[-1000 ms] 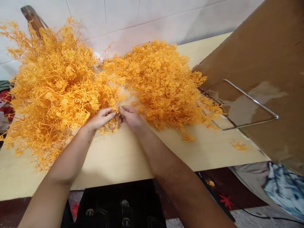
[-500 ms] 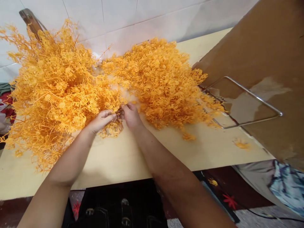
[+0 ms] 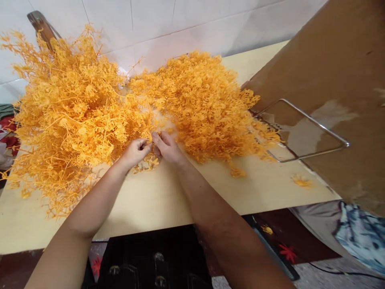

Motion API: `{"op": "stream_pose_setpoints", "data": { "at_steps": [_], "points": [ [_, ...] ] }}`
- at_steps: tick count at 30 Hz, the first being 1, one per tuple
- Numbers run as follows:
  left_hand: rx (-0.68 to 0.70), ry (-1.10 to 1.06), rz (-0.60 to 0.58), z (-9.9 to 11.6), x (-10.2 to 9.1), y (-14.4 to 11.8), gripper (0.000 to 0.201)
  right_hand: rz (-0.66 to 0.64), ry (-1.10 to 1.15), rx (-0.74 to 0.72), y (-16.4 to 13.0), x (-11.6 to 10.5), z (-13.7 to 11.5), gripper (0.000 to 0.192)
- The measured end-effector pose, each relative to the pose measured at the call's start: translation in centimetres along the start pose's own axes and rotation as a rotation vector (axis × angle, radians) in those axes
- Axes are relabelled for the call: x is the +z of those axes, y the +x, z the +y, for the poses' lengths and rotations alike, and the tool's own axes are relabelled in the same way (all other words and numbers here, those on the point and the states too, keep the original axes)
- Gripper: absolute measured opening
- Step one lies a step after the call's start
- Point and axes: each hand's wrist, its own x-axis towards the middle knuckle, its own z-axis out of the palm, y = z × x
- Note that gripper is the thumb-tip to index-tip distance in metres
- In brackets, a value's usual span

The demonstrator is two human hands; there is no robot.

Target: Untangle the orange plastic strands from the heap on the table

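My left hand (image 3: 136,153) is closed in a pinch on an orange plastic flower sprig (image 3: 148,161), part of which hangs below the fingers. Right beside it, my right hand (image 3: 169,148) pinches at the same sprig with thumb and forefinger. The fingertips nearly meet and hide most of what lies between them. To the left rises a big tangled heap of orange plastic flowers on branching stems (image 3: 75,108). Beyond and right of my hands lies a pile of loose orange plastic flower pieces (image 3: 204,108).
Both piles rest on a pale tabletop (image 3: 144,204) against a white tiled wall (image 3: 198,16). A brown cardboard box (image 3: 339,60) with a bent metal wire handle (image 3: 313,116) stands at the right. One stray orange flower (image 3: 301,181) lies near it. Red flower pieces (image 3: 288,253) lie below.
My right hand's fingers have shifted slightly up, and my left hand has turned and moved a little to the right. The view has moved slightly; the piles look the same.
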Motion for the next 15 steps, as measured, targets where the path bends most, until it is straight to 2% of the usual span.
{"op": "stream_pose_setpoints", "data": {
  "at_steps": [5,10,15],
  "points": [
    [0.037,0.17,0.001,0.3,0.2,-0.1,0.018,-0.01,-0.105,-0.059,0.4,-0.6,0.2,0.034],
    [0.112,0.392,0.029,1.4,0.1,-0.4,0.023,0.118,-0.214,-0.119,0.8,-1.5,0.4,0.031],
    [0.174,0.437,-0.065,1.7,-0.2,-0.4,0.025,0.209,-0.256,-0.128,1.4,-1.7,0.9,0.027]
  ]
}}
